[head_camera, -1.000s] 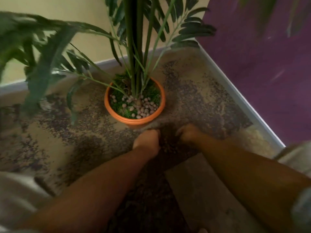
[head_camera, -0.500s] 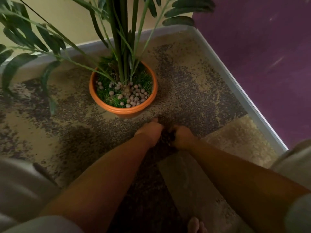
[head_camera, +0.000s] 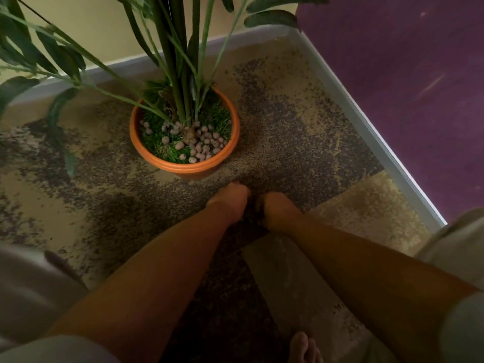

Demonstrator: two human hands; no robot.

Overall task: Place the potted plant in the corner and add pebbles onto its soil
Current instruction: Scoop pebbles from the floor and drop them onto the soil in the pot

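The palm plant [head_camera: 180, 74] in its orange pot [head_camera: 183, 167] stands on the patterned carpet [head_camera: 78, 205] just beyond the fingertips of both hands, close to where the two walls meet. Pebbles [head_camera: 207, 148] lie heaped on the side of the grassy soil nearest the fingers; the far left is mostly bare. The left hand [head_camera: 230, 203] and right hand [head_camera: 277, 208] hang low over the carpet, nearly touching. Their fingers are turned away from view, so I cannot tell whether they are spread, curled or holding pebbles. The skirting board [head_camera: 366, 121] runs right of the fingers. The risk, I judge: more stones tipped onto the crowded near side could roll over the rim onto the carpet
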